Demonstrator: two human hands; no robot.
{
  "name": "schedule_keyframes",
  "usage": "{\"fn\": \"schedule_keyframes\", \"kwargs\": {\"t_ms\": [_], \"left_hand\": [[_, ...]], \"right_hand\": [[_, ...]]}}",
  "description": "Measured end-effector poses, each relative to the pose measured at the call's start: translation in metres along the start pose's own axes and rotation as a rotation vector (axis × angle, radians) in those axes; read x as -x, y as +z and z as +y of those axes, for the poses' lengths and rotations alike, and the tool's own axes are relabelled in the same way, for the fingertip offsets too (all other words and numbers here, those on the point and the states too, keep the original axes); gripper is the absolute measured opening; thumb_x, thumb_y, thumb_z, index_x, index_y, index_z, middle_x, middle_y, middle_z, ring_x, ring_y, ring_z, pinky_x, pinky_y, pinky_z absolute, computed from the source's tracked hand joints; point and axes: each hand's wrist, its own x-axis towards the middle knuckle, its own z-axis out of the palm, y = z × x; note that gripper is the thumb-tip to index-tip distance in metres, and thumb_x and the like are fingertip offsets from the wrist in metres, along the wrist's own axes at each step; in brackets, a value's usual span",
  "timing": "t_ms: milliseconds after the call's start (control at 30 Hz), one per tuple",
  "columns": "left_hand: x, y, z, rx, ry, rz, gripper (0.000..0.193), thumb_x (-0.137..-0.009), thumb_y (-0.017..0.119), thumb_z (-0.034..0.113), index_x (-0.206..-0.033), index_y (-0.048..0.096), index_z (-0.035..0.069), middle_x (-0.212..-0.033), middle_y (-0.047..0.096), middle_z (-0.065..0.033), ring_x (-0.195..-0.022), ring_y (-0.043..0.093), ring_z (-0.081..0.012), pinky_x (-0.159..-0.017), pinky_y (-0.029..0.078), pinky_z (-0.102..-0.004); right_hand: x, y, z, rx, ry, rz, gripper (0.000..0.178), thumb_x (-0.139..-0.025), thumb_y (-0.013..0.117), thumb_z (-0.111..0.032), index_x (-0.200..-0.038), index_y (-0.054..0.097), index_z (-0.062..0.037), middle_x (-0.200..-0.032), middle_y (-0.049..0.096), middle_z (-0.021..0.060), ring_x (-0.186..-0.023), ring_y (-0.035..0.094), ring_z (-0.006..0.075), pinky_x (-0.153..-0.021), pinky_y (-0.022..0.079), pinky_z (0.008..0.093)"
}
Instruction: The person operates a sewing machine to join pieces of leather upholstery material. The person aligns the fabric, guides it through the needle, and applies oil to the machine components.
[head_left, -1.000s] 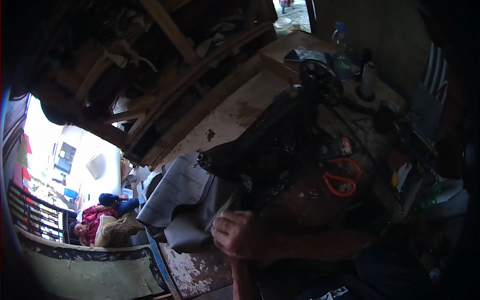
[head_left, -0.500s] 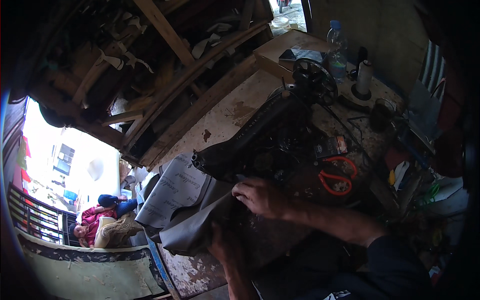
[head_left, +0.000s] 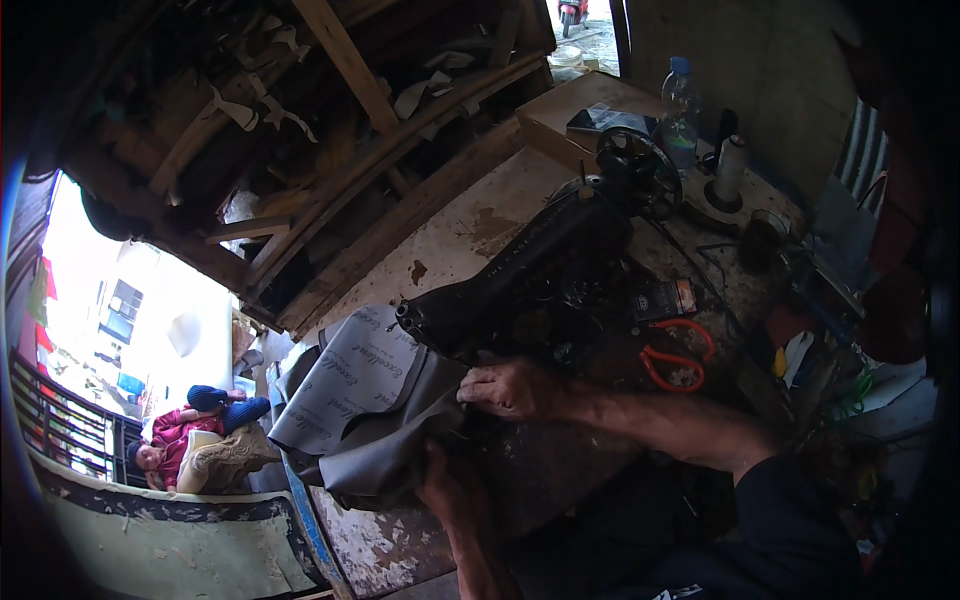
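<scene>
A black sewing machine [head_left: 510, 265] stands on the worn table. Under its needle end lies grey leatherette [head_left: 390, 450], its pale printed backing [head_left: 345, 375] turned up at the left. My right hand [head_left: 515, 390] is closed on the edge of the leatherette, just in front of the machine. Nearer to me, my left hand [head_left: 450, 485] grips the lower part of the folded sheet; its fingers are partly hidden in shadow and behind the material. The needle and presser foot are too dark to make out.
Orange-handled scissors [head_left: 678, 355] and a small dark packet [head_left: 665, 298] lie right of the machine. Behind it are a cardboard box [head_left: 550, 115], a plastic bottle [head_left: 680, 120] and a thread spool [head_left: 730, 170]. A person [head_left: 185, 440] reclines outside at the left.
The leatherette's near fold has bunched up and shifted slightly between my hands. My right hand has moved a little left along its edge. The whole view has tilted slightly.
</scene>
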Motion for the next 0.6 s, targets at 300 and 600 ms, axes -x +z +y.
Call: {"fn": "schedule_keyframes", "kwargs": {"t_ms": [300, 600], "left_hand": [[0.005, 0.001, 0.023, -0.285, -0.020, 0.059, 0.042, -0.099, 0.074, 0.007, -0.136, 0.061, -0.007, -0.132, 0.067, -0.0148, -0.123, 0.064, -0.0287, -0.113, 0.048, -0.0439], [-0.019, -0.028, 0.075, -1.206, 0.103, -0.504, 0.038, -0.100, 0.080, 0.027, -0.126, 0.073, 0.000, -0.120, 0.076, -0.0182, -0.112, 0.072, -0.0282, -0.101, 0.054, -0.0423]], "right_hand": [[0.007, -0.016, 0.003, 0.088, -0.103, -0.058, 0.017, -0.094, 0.073, -0.006, -0.111, 0.076, -0.0025, -0.115, 0.074, 0.0115, -0.104, 0.073, 0.0306, -0.090, 0.061, 0.0402], [0.017, -0.012, -0.003, 0.198, -0.164, -0.144, 0.029, -0.082, 0.069, -0.003, -0.111, 0.075, -0.0013, -0.111, 0.075, 0.0134, -0.110, 0.072, 0.0300, -0.097, 0.060, 0.0402]]}}
